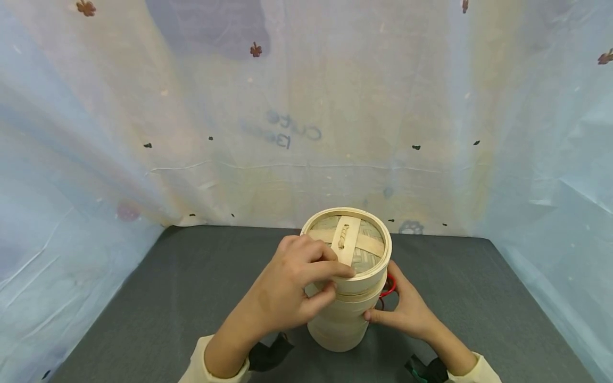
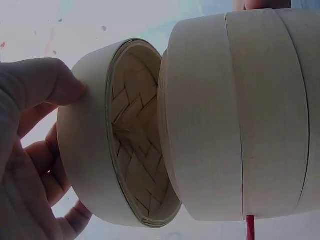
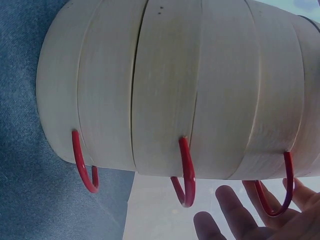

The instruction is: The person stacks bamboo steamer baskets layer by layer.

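A stack of bamboo steamer baskets (image 1: 337,325) stands upright on the dark tabletop. Its woven lid (image 1: 370,257) has crossed strips and a small rope loop. My left hand (image 1: 297,282) grips the lid by its edge, thumb on the side wall and fingers over the top. In the left wrist view the lid (image 2: 89,140) is tilted, a gap showing its woven underside. My right hand (image 1: 409,308) holds the right side of the stack, thumb on the near wall and fingers behind. Its fingers spread beside a red loop handle (image 3: 289,175) in the right wrist view.
More red loop handles (image 3: 186,162) stick out from the lower baskets. Dark grey cloth covers the table (image 1: 215,271). A pale printed curtain (image 1: 345,106) hangs behind the table and along both sides. Dark straps (image 1: 270,354) circle the wrists.
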Motion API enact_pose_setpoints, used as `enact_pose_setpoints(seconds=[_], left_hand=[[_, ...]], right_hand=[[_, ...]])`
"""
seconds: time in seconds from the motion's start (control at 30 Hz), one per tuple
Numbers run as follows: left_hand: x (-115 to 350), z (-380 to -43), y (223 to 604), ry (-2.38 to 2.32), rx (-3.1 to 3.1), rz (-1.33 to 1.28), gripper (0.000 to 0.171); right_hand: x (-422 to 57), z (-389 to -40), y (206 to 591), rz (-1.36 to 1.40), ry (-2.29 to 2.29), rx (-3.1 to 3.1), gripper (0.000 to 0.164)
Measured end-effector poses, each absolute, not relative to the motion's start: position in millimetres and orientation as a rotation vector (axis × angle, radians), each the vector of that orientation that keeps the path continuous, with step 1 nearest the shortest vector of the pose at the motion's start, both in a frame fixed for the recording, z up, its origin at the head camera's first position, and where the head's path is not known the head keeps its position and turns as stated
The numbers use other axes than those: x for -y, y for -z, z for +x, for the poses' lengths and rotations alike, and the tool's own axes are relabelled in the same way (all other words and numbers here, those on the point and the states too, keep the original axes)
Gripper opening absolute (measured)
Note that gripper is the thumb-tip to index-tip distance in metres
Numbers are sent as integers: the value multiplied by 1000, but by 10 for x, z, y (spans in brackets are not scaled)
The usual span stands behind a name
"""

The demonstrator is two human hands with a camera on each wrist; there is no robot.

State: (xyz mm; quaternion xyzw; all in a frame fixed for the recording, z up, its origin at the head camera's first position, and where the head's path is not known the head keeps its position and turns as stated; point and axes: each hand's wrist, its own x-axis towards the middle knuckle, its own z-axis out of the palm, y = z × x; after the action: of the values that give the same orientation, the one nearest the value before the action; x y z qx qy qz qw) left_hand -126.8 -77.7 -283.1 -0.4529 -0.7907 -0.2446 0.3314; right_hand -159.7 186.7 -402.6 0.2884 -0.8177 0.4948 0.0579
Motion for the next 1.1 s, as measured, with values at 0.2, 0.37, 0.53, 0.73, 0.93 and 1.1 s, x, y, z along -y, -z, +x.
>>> enact_pose_setpoints(seconds=[0.2, 0.37, 0.53, 0.73, 0.93, 1.1], left_hand=[[768, -1246, 2839, 599, 2113, -1193, 33], [758, -1224, 2860, 583, 2111, -1200, 33], [752, -1212, 2879, 568, 2125, -1191, 33], [743, -1196, 2885, 576, 2162, -1176, 32], [726, -1204, 2898, 574, 2193, -1177, 34], [715, -1212, 2897, 569, 2218, -1169, 35]], right_hand=[[-1863, -1588, 4022, 843, -1499, 2496, 106], [-1862, -1569, 4013, 811, -1486, 2519, 108], [-1862, -1567, 4006, 815, -1489, 2516, 108], [-1865, -1565, 3992, 826, -1497, 2512, 108], [-1864, -1564, 3980, 811, -1482, 2522, 109], [-1871, -1573, 3987, 820, -1492, 2517, 108]])
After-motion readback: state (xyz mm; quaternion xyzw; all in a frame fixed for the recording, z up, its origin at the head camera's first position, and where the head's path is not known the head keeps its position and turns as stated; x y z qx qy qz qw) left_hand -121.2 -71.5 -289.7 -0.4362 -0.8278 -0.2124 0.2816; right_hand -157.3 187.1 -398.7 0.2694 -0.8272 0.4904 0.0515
